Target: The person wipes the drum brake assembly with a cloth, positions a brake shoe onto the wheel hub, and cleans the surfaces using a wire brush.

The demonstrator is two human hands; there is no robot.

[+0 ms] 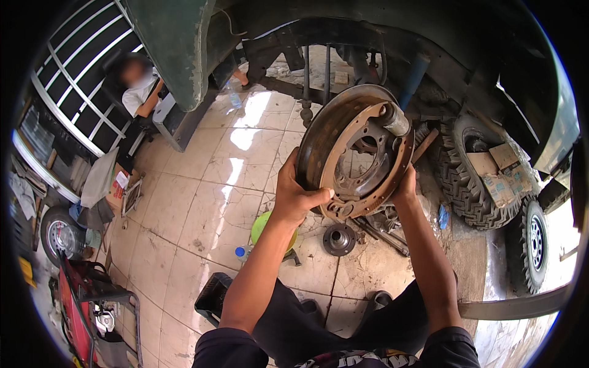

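Note:
My left hand (300, 199) is wrapped round the left side of a large rusty brake drum assembly (313, 147), thumb over its lower rim, while my right hand (406, 181) grips the right side. It is held tilted in front of me, with a rusty inner ring, a dark centre plate and a small silvery cylinder (394, 121) at its upper right. Below it on the tiles lie a dark flanged hub (339, 239), several metal bars and parts (380, 233), and a green basin (264, 221), partly hidden by my left arm.
A vehicle body (279, 34) overhangs the work area. Treaded tyres (460, 193) with cardboard lie at right, beside an upright wheel (529, 245). A seated person (141, 98) is at upper left; a spare wheel (61, 236) and red wheeled machine (83, 306) are at left.

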